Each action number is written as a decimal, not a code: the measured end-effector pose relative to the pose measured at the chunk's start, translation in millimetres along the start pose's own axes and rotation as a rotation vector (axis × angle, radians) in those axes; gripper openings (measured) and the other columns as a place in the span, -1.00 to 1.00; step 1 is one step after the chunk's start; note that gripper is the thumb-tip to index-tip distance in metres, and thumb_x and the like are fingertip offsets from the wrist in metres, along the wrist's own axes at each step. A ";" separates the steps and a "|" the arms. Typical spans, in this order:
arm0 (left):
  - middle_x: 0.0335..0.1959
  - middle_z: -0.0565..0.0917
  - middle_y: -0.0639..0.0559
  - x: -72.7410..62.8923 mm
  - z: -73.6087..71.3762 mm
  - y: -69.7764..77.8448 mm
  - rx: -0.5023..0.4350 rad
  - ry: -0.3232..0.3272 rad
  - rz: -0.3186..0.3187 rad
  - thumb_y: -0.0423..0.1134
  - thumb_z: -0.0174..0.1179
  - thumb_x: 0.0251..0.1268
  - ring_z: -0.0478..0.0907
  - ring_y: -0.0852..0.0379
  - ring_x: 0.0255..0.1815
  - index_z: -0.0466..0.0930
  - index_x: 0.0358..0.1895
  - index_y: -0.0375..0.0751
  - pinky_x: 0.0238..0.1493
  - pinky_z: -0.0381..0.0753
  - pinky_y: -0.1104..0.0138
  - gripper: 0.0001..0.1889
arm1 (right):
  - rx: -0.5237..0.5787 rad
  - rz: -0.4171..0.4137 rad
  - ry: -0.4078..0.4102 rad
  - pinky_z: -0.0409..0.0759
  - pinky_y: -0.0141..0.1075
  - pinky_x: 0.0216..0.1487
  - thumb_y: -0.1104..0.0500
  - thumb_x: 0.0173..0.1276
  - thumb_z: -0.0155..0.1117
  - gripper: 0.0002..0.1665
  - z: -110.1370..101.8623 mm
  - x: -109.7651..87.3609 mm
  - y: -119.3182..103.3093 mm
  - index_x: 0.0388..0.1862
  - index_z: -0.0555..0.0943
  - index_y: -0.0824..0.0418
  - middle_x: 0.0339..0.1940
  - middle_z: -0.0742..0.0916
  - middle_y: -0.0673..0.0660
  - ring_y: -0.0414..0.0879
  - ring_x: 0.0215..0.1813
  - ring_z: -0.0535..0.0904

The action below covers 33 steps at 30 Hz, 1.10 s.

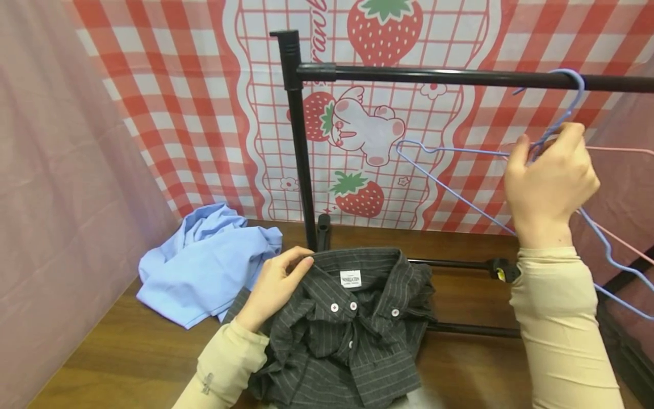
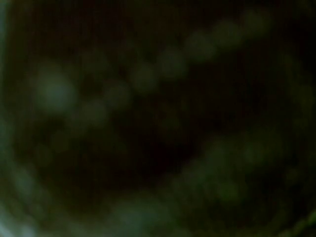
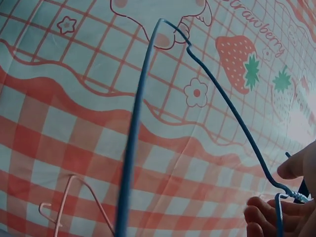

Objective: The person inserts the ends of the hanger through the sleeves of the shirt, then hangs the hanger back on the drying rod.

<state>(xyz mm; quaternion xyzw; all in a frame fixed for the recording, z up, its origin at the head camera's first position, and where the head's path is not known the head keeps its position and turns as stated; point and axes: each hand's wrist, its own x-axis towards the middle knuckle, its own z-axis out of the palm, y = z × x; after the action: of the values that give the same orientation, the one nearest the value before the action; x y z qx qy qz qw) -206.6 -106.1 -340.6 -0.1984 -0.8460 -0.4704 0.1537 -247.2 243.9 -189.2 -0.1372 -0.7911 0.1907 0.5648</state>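
My left hand point(image 1: 276, 283) pinches the back corner of the collar on a dark grey pinstriped shirt point(image 1: 327, 375). The shirt lies bunched, its collar opened toward me, with a white label and several pale buttons showing. My right hand point(image 1: 554, 184) grips a blue wire hanger point(image 1: 460, 196) at its neck, just below the hook, which loops over the black rail point(image 1: 434, 75). In the right wrist view, thumb and fingers close around the twisted neck of that hanger point(image 3: 134, 123), and no garment is on it. The left wrist view is dark and blurred.
A crumpled light blue cloth point(image 1: 204, 272) lies left of the shirt on the wooden table point(image 1: 112, 352). The rack's black upright point(image 1: 301, 165) rises behind the shirt. A pink wire hanger point(image 1: 620, 149) hangs behind my right hand. A strawberry-print checked cloth point(image 1: 179, 74) covers the back.
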 end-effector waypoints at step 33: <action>-0.40 0.65 0.18 -0.3 0.9 0.8 -0.007 -0.007 0.001 -0.01 0.02 0.31 0.49 0.29 -0.47 0.58 -0.10 0.05 -0.36 0.46 0.39 -0.77 | 0.082 -0.011 -0.274 0.16 -0.11 -0.49 -0.05 0.19 0.03 -0.48 -14.9 23.3 7.5 -0.29 0.68 0.37 -0.88 0.52 -0.20 0.29 -0.32 0.50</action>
<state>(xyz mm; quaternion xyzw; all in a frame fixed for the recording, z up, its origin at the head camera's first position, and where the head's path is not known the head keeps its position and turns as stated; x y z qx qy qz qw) -206.1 -105.0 -340.6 -0.2007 -0.8448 -0.4726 0.1504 -240.6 262.8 -168.7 -0.0822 -0.8531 0.2369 0.4575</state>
